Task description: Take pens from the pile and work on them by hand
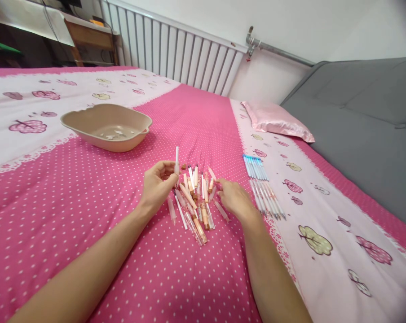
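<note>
My left hand (160,183) is closed around a slim white pen part (177,160), held upright between thumb and fingers at the left side of a loose pile. The pile of pen parts (196,193) lies on the pink bedding and mixes peach and pink barrels, clear tubes, brown ends and thin white refills. At its right side, my right hand (235,197) has its fingers curled in at small pink pieces. What those fingertips grip, if anything, is hidden. Beyond my right wrist lie a row of finished-looking pens (267,199) and a blue-topped row of pens (255,168).
A beige plastic basin (105,139) with a few small pale pieces inside stands at the left. Further back are a pink pillow (277,120), a grey headboard (354,125), a white radiator (176,47) and a wooden desk (91,39). Polka-dot bedding (122,251) covers the bed.
</note>
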### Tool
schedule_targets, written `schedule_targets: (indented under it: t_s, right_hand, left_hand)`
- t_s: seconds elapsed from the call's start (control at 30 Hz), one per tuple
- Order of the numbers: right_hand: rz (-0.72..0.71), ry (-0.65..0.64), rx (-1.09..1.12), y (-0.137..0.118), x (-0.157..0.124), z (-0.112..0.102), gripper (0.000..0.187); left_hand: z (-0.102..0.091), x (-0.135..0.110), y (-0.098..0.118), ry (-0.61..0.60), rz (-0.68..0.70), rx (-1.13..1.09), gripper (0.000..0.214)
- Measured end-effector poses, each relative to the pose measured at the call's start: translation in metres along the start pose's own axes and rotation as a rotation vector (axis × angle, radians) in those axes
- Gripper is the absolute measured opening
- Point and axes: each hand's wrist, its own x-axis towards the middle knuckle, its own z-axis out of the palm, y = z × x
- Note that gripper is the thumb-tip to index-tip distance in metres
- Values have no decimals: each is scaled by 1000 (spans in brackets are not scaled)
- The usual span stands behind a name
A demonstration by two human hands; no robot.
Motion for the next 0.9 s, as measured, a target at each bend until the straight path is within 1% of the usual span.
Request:
schedule_targets:
  t_s: [0.1,0.4,0.5,0.6,0.67,0.77,0.83,0.9]
  right_hand:
    - [-38,8,38,-2,3,4,34]
    - [-114,66,207,-5,3,7,38]
    - [-115,68,225,-4,3,7,40]
    - [-103,73,242,-4,3,6,36]
    - [-74,93,245,-4,3,6,33]
    - [-52,123,247,-3,5,7,34]
    - [-97,140,258,-3,8,11,36]
    - [-180,161,276,-4,12,16,39]
  left_hand:
    - [0,0,1,5,-7,12,22]
    - [0,-1,2,2,-31,22,22]
    - [0,-1,2,1,-29,19,22]
    - [0,-1,3,-4,-30,17,22]
    - [0,-1,3,-5,-31,19,21]
    - [0,-1,2,-10,-28,23,21]
    - [0,-1,2,-17,-22,19,22]
    - [0,-1,2,-21,-23,19,22]
